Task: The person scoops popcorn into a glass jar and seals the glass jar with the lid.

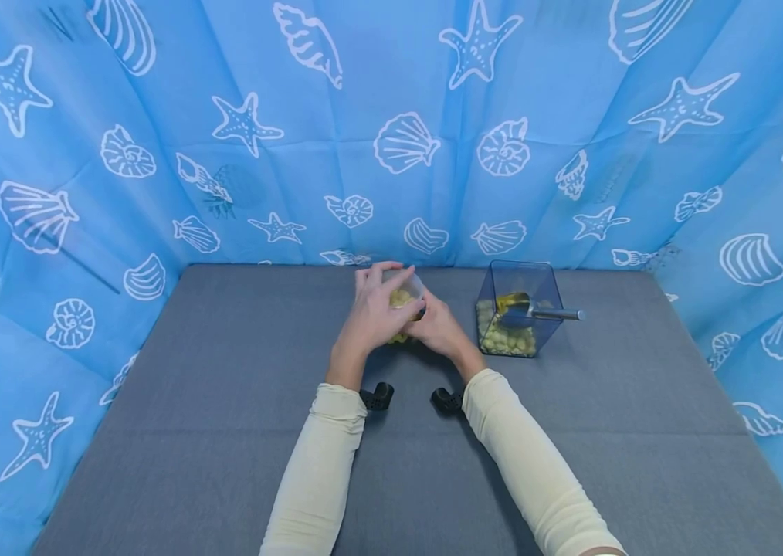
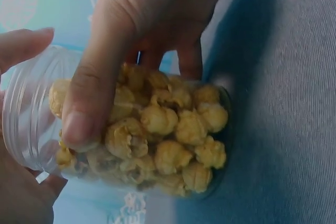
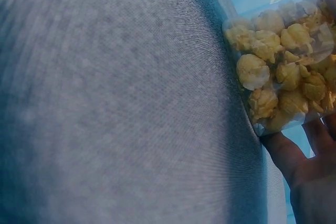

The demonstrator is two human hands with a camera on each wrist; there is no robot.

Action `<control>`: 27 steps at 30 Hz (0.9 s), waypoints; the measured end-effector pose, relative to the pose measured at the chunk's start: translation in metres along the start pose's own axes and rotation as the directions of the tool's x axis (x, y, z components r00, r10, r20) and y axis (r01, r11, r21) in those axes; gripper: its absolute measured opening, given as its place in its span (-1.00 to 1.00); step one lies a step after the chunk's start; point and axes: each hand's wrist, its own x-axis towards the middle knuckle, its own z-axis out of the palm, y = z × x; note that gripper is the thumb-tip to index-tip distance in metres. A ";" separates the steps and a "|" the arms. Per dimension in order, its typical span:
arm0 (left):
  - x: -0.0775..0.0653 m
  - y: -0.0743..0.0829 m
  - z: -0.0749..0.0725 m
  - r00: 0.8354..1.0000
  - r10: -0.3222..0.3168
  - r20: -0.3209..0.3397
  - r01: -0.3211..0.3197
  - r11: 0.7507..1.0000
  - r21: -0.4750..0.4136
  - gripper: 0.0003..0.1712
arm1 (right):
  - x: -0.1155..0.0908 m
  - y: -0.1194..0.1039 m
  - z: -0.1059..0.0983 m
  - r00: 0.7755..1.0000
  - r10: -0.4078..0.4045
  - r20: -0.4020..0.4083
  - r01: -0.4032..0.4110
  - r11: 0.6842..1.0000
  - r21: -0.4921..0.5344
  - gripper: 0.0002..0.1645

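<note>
A clear plastic jar (image 2: 173, 124) filled with caramel popcorn stands upright on the grey table, its threaded neck (image 2: 23, 114) bare in the left wrist view. My right hand (image 1: 438, 324) grips its side, with the thumb (image 2: 86, 114) across the front and the other fingers behind. Around the top of the jar curls my left hand (image 1: 374, 309), thumb and fingers on opposite sides of the neck. Popcorn pieces show through the wall in the right wrist view, where right-hand fingers (image 3: 286, 153) touch the lower side.
Right of the hands stands a clear square container (image 1: 520, 305) partly filled with popcorn. A metal scoop (image 1: 554, 313) rests in it, handle sticking out to the right. Black camera mounts (image 1: 377, 396) sit at both wrists. A blue seashell curtain (image 1: 391, 147) surrounds the grey table (image 1: 259, 347).
</note>
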 end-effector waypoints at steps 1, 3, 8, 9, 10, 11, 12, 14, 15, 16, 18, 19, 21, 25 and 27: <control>0.000 0.000 0.000 1.000 0.008 0.003 -0.008 1.000 0.023 -0.33 | 0.000 0.000 0.000 1.000 -0.001 -0.001 0.001 1.000 0.002 -0.07; 0.000 0.000 0.000 1.000 0.027 0.008 -0.027 0.997 0.069 -0.35 | 0.000 0.001 -0.001 1.000 -0.006 -0.002 0.006 1.000 -0.001 -0.08; -0.001 -0.001 0.003 0.997 0.074 0.007 -0.074 0.981 0.180 -0.40 | -0.001 0.002 -0.003 1.000 -0.018 0.001 0.018 1.000 -0.004 -0.09; -0.001 -0.002 0.004 0.997 0.083 0.003 -0.082 0.978 0.191 -0.40 | -0.001 0.002 -0.004 1.000 -0.020 0.000 0.020 1.000 -0.006 -0.09; 0.000 -0.002 0.005 0.996 0.088 -0.001 -0.086 0.976 0.201 -0.41 | -0.001 0.003 -0.004 1.000 -0.021 -0.001 0.021 1.000 -0.004 -0.09; 0.000 -0.002 0.006 0.996 0.090 -0.006 -0.087 0.975 0.205 -0.41 | -0.001 0.003 -0.004 1.000 -0.021 -0.004 0.021 1.000 -0.008 -0.09; 0.000 -0.001 0.007 0.996 0.091 -0.010 -0.086 0.974 0.211 -0.41 | -0.001 0.004 -0.004 1.000 -0.021 -0.007 0.021 1.000 -0.011 -0.11; 0.000 -0.001 0.008 0.995 0.094 -0.023 -0.087 0.972 0.217 -0.42 | -0.001 0.004 -0.005 1.000 -0.021 -0.012 0.021 1.000 -0.015 -0.11; 0.000 -0.001 0.008 0.995 0.096 -0.029 -0.087 0.971 0.223 -0.42 | -0.001 0.004 -0.005 1.000 -0.021 -0.012 0.021 1.000 -0.014 -0.11; 0.000 -0.001 0.009 0.995 0.096 -0.033 -0.086 0.969 0.230 -0.42 | -0.001 0.004 -0.005 1.000 -0.022 -0.012 0.022 1.000 -0.016 -0.12; 0.000 0.000 0.009 0.994 0.100 -0.040 -0.087 0.966 0.244 -0.42 | -0.002 0.004 -0.005 1.000 -0.025 -0.015 0.025 1.000 -0.018 -0.10; 0.000 -0.001 0.009 0.994 0.101 -0.040 -0.088 0.965 0.247 -0.41 | -0.002 0.004 -0.004 1.000 -0.027 -0.014 0.027 1.000 -0.013 -0.07; -0.001 -0.002 0.009 0.994 0.104 -0.038 -0.091 0.963 0.255 -0.41 | -0.002 0.004 -0.003 1.000 -0.027 -0.014 0.027 1.000 -0.004 -0.04; -0.002 -0.004 0.007 0.994 0.100 -0.043 -0.087 0.968 0.236 -0.40 | -0.001 0.003 0.000 1.000 -0.014 -0.001 0.014 1.000 0.007 0.06; -0.003 -0.005 0.006 0.995 0.084 -0.050 -0.072 0.978 0.194 -0.37 | -0.001 0.002 0.002 1.000 -0.014 0.013 0.014 1.000 -0.002 0.07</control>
